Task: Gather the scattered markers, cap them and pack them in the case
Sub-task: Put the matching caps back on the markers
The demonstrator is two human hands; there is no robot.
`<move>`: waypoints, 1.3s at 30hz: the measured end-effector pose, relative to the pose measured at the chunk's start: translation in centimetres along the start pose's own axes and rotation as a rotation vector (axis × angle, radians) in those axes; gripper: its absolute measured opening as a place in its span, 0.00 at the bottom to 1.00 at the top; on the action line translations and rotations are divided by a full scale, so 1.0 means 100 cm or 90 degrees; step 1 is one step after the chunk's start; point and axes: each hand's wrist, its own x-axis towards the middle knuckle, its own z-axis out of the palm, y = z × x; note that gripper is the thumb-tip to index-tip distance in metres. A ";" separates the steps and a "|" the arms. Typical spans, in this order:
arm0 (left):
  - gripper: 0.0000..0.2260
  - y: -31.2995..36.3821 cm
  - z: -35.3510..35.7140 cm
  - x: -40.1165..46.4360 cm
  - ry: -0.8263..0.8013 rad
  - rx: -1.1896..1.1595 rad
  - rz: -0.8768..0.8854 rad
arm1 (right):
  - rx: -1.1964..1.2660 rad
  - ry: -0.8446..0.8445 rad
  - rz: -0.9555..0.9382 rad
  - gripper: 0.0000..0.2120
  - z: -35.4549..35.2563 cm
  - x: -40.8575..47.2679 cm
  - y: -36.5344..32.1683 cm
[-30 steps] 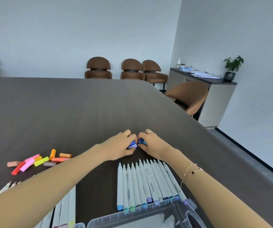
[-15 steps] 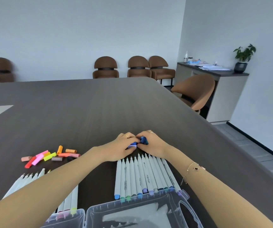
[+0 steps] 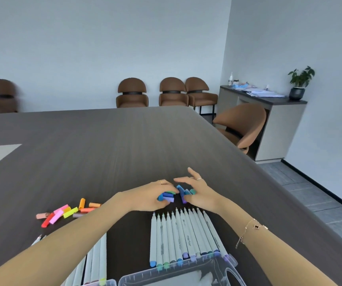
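Pale walls and brown chairs (image 3: 132, 93) fill the top of the frame, behind a dark wood-grain worktop (image 3: 104, 145). At lower centre the left hand (image 3: 148, 196) curls its fingers around a cluster of blue caps (image 3: 167, 197). Just to its right, the right hand (image 3: 199, 191) holds more blue and teal caps (image 3: 183, 193) under its palm and thumb, with its other fingers spread and lifted. Below the hands lies a row of white markers (image 3: 183, 238), tips pointing away, coloured ends against a clear plastic case (image 3: 178, 275) at the bottom edge. Warm-coloured caps (image 3: 67, 211) lie scattered at lower left, with more markers (image 3: 96, 263) below them.
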 end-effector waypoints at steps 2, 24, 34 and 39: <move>0.19 -0.002 -0.002 -0.002 -0.007 -0.010 0.000 | -0.029 0.006 0.018 0.26 -0.003 -0.001 -0.005; 0.11 -0.050 -0.053 -0.230 0.032 0.025 -0.122 | -0.273 0.036 -0.022 0.11 0.053 -0.033 -0.105; 0.12 -0.060 -0.025 -0.311 0.010 0.078 -0.393 | -0.330 -0.016 -0.131 0.15 0.109 -0.032 -0.184; 0.20 -0.060 -0.022 -0.307 -0.050 -0.001 -0.479 | -0.349 -0.069 -0.150 0.14 0.130 -0.024 -0.196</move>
